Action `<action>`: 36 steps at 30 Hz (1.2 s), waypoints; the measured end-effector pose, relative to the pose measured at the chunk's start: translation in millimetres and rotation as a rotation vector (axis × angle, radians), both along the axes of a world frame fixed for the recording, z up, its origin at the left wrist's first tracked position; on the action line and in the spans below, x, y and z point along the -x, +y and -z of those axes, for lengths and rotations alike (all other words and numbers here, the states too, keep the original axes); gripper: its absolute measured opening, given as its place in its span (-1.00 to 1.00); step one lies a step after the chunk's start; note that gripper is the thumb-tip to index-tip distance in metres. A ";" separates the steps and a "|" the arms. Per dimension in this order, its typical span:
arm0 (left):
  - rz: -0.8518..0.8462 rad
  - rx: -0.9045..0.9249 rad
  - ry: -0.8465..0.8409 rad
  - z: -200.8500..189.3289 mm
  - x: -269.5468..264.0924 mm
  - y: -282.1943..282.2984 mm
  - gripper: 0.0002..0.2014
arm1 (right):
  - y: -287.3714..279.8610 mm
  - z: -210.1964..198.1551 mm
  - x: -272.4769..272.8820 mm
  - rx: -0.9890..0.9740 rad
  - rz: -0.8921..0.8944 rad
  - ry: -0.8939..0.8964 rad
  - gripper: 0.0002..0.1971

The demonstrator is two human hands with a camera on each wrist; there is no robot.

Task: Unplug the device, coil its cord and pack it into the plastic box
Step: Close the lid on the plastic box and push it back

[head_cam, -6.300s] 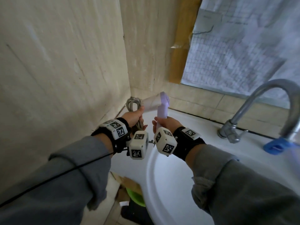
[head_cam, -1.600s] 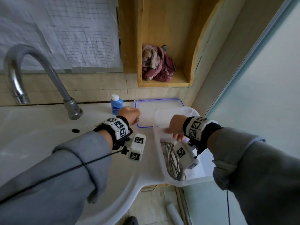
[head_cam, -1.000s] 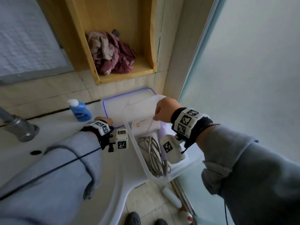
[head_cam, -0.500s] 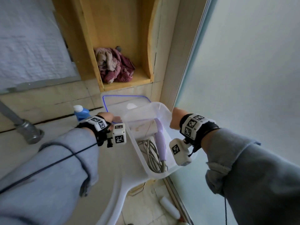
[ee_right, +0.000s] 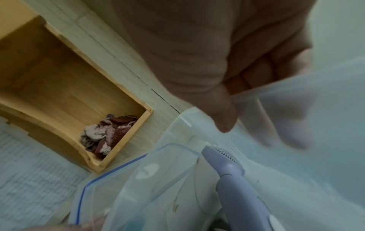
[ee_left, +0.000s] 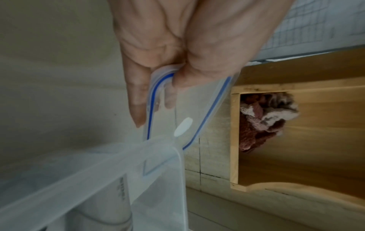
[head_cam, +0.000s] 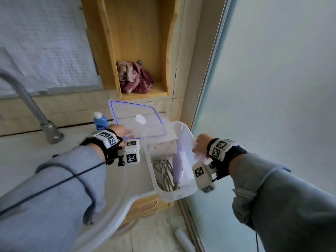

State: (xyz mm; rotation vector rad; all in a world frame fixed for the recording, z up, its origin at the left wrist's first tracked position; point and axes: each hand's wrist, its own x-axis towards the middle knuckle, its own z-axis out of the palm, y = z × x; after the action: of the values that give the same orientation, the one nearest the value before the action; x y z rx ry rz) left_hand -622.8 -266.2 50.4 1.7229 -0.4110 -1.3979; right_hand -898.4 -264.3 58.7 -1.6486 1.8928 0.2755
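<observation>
The translucent plastic box (head_cam: 174, 195) stands at the sink's right edge. Inside lie the purple-and-white hair dryer (head_cam: 178, 157) and its grey coiled cord (head_cam: 163, 171). My right hand (head_cam: 197, 148) grips the box's right rim (ee_right: 276, 87), thumb inside and fingers outside, above the dryer (ee_right: 233, 179). My left hand (head_cam: 123, 131) pinches a corner of the clear, blue-edged lid (head_cam: 136, 120), raised and tilted behind the box. In the left wrist view the fingers (ee_left: 136, 101) clamp the lid (ee_left: 183, 117) at its corner, and its far end overlaps the box's rim (ee_left: 118, 171).
A blue bottle (head_cam: 100, 120) stands behind my left hand, beside the tap (head_cam: 36, 113). A wooden niche holds a reddish cloth (head_cam: 134, 79). A frosted glass panel (head_cam: 272, 88) runs close along the box's right side. A white roll (head_cam: 183, 240) lies on the floor below.
My left hand has lifted the lid off the counter and tilted it toward the box. My right hand has slid nearer along the box's right rim. Dryer and cord have stayed in the box.
</observation>
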 end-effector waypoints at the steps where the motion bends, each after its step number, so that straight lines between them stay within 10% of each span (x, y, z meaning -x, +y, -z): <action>1: -0.031 0.003 -0.004 -8.3 3.6 10.0 -0.61 | 0.4 0.0 0.9 0.029 -0.016 0.008 -0.83; 7: 0.034 0.008 -0.245 -21.0 -3.3 64.2 -0.81 | 6.5 0.2 0.8 0.057 0.038 -0.096 -0.76; 11: 0.010 0.071 -0.448 -14.0 -14.0 81.1 -0.55 | 15.7 -10.1 -4.5 0.114 0.085 -0.174 -0.76; 17: -0.041 0.220 -0.715 -23.2 -9.8 93.1 -0.89 | 6.9 -3.7 -20.8 0.115 0.231 -0.319 -0.65; 24: 0.174 0.417 -0.897 -15.0 -12.3 97.5 -0.71 | -0.2 -6.1 -46.5 0.089 0.438 -0.647 -0.67; 29: 0.377 0.573 -0.949 -2.7 -9.7 106.3 -0.70 | -1.0 -25.4 -51.2 0.324 0.279 -0.564 -0.35; 33: 0.493 0.576 -0.982 3.8 -9.6 110.0 -0.56 | 6.8 -32.1 -60.6 0.072 0.512 -1.112 -0.59; 36: 0.548 0.542 -0.953 1.3 -9.8 111.9 -0.48 | 12.9 -30.6 -67.3 0.066 0.488 -1.130 -0.81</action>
State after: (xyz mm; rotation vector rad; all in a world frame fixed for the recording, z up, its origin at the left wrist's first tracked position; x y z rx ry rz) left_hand -613.0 -154.3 49.2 1.7539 -1.7077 -0.5751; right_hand -831.1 -251.4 89.3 -0.9354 1.2995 -0.7705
